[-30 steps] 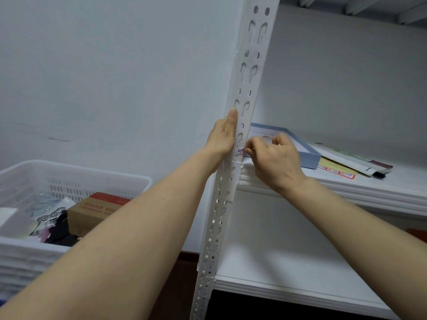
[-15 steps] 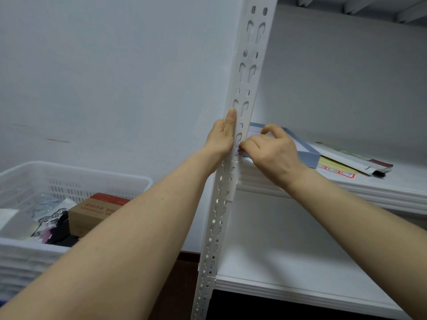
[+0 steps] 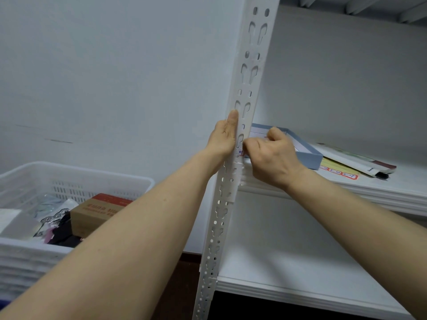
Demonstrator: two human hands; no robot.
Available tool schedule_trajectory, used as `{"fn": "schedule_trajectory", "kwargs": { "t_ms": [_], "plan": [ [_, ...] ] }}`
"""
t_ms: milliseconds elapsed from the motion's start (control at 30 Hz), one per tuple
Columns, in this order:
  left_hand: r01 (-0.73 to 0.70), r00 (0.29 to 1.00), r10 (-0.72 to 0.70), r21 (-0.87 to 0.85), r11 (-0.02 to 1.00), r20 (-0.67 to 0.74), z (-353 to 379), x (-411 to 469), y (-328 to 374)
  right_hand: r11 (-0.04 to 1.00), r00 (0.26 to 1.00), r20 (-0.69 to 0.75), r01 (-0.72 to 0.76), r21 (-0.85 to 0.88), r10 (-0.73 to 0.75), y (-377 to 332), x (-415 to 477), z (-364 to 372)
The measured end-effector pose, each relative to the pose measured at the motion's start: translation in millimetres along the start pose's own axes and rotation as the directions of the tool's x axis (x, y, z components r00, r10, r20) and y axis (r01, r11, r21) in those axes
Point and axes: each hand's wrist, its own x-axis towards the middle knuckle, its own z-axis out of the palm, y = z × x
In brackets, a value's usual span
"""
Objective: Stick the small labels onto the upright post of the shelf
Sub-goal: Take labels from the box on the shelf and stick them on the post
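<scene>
- The left hand (image 3: 223,139) lies flat along the left face of the white slotted post (image 3: 248,88), fingers straight and pointing to 12 o'clock; its grip is open, bracing only.
- The right hand (image 3: 271,158) is curled, thumb and fingers pinched against the post's front face on a small label (image 3: 240,152) with red and blue marks.
- At 3 o'clock from that hand, a blue tray (image 3: 309,155) sits on the shelf (image 3: 392,188).
- At 8 o'clock stands a white basket (image 3: 76,179).
</scene>
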Motion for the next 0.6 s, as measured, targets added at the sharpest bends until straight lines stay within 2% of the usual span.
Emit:
{"fn": "schedule_trajectory", "kwargs": {
  "t_ms": [300, 433, 533, 600],
  "plan": [
    [0.011, 1.0, -0.011, -0.004, 1.0, -0.008, 0.7, -4.3, 6.3, 0.988, 0.989, 0.045, -0.147, 0.054, 0.144, -3.3, -10.4, -2.8],
    [0.013, 1.0, -0.013, 0.029, 0.999, -0.002, -0.1, -6.4, 6.5, 0.978, 0.982, 0.022, -0.191, 0.08, 0.19, 3.9, -16.1, -5.2],
    [0.022, 1.0, -0.022, 0.039, 0.999, 0.0, 0.5, -9.6, 9.4, 0.952, 0.96, 0.084, -0.275, 0.135, 0.266, 8.1, -18.7, -4.9],
    [0.046, 0.999, -0.045, 0.037, 0.998, -0.023, -0.3, -11.0, 11.2, 0.894, 0.911, 0.202, -0.399, 0.206, 0.36, 8.2, -16.7, -12.2]
  ]
}}
